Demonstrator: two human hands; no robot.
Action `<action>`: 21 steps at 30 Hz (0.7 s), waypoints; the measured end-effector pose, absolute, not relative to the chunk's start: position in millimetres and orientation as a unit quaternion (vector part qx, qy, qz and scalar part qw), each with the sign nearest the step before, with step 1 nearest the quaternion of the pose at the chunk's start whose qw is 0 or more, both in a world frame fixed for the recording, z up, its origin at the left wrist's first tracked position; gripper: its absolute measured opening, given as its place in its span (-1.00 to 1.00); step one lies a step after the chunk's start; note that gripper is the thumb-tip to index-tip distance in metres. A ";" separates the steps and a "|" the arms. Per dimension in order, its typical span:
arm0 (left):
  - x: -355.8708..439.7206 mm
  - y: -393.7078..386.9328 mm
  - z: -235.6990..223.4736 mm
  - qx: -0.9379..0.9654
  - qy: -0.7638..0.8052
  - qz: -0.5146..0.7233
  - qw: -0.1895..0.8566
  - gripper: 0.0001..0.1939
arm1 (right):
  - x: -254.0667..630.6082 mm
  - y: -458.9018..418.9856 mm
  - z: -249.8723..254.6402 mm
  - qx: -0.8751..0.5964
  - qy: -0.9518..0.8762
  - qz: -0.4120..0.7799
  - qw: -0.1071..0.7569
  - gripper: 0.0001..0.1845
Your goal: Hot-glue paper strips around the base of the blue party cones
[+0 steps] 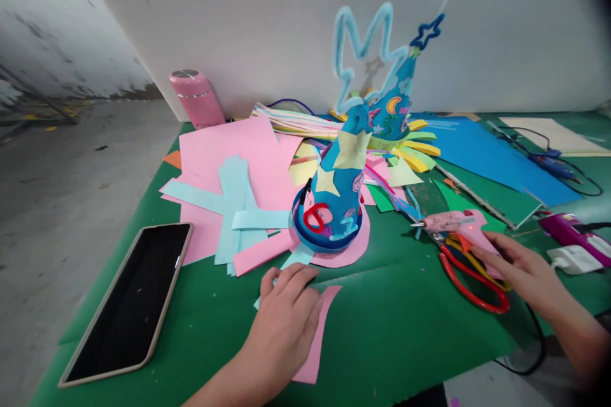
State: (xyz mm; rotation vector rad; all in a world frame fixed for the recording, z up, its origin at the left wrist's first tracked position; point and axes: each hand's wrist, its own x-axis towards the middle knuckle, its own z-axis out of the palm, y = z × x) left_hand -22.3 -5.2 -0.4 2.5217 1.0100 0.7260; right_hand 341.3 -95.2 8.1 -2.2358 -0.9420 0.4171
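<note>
My left hand (289, 318) rests on the green table with its fingers bent together, pressing down on a light blue paper strip (298, 257). A pink paper strip (328, 315) lies partly under that hand. Just beyond stands a blue paper cone hat (344, 194) with cream stars, a round brim and a light blue fuzzy-wire shape (340, 44) on top. Pink and light blue strips fan out from the brim's left. At the right, my right hand (522, 270) is closed around the handle of a pink hot glue gun (451, 221), its nozzle pointing left. Red-handled scissors (470, 289) lie beneath the gun.
A phone (131, 302) lies at the left edge. Behind are a pink bottle (196, 98), pink paper sheets (205, 152), a second cone hat (394, 105) with a dark blue star, and blue sheets (491, 152). A white charger (575, 259) and cables lie at right.
</note>
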 end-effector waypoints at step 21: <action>-21.4 -3.8 -0.9 0.885 0.358 0.253 0.157 -0.76 | 353.2 48.3 35.9 -0.860 -0.460 0.100 0.195 -0.55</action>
